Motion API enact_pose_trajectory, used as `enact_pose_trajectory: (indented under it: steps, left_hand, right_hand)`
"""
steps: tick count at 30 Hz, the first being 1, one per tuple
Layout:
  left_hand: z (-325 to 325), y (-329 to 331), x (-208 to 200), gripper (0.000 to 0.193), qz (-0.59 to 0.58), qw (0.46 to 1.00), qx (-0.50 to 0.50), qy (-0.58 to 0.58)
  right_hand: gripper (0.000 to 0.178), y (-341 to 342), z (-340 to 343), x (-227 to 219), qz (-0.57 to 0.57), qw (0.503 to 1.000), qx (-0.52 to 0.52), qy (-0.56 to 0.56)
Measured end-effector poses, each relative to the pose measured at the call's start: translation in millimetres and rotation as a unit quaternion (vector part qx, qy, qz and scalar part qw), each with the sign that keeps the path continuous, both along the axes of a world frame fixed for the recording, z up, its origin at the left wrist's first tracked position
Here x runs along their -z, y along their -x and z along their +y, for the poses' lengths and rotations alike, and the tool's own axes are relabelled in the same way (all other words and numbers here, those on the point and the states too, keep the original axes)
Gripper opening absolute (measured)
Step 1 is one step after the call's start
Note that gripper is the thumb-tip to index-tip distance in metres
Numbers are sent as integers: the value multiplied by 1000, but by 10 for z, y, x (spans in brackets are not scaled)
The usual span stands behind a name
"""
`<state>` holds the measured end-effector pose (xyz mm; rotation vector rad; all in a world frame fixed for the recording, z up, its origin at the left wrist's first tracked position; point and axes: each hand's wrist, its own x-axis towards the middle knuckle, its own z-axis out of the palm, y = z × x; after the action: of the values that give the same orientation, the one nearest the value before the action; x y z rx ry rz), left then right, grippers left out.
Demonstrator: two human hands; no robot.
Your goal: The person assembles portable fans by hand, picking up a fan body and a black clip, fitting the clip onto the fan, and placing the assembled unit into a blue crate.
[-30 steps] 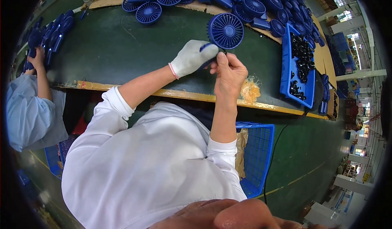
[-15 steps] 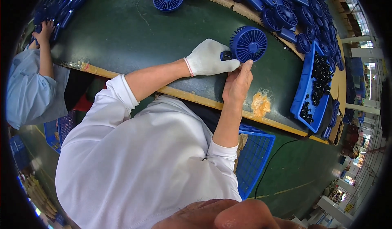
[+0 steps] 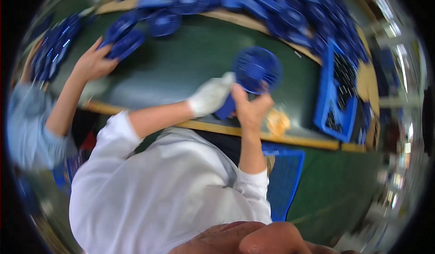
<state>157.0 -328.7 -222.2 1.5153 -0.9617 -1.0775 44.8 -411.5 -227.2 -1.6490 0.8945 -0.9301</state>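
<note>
- Above the green surface (image 3: 181, 59), near its front edge, the handheld fan (image 3: 257, 69) is held between both hands; compared with half a second ago, it has been brought nearer that edge.
- By the gloved left hand (image 3: 210, 96), the handle (image 3: 225, 109) is held in a closed grip, the fingers largely hidden underneath; more of the handle is now exposed, slanted toward the front edge.
- By the bare right hand (image 3: 250, 109), the fan's lower side is met, thumb and fingers parted; how firmly it is gripped, and whether a small part is pinched there, cannot be told through the blur.
- From this, it is judged that the fan is being turned or re-seated in the hands rather than released.
- At the left, a co-worker's hand (image 3: 94, 63) has been brought in from the far-left pile, and blue pieces (image 3: 129, 45) appear to be held by it.
- To the right, the blue bin (image 3: 323, 102) of black parts (image 3: 343, 79) is left untouched, as is the fan pile (image 3: 290, 16) behind.
</note>
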Motion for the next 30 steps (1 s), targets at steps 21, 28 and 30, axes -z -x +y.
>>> enact_pose_trajectory:
  steps: [21,28,30]
  left_hand:
    - [858,-886,-128,46,-668,736,-105,9]
    - [654,-799,8,42,-649,759,-51,2]
    - [596,-769,40,40,-633,774,-34,9]
  right_hand:
    - [31,2121,-2703,-453,492,791,189,312]
    - [28,2083,-3223,-123,560,755,209,271]
    - [29,2029,-3188,-160,591,740,212,242]
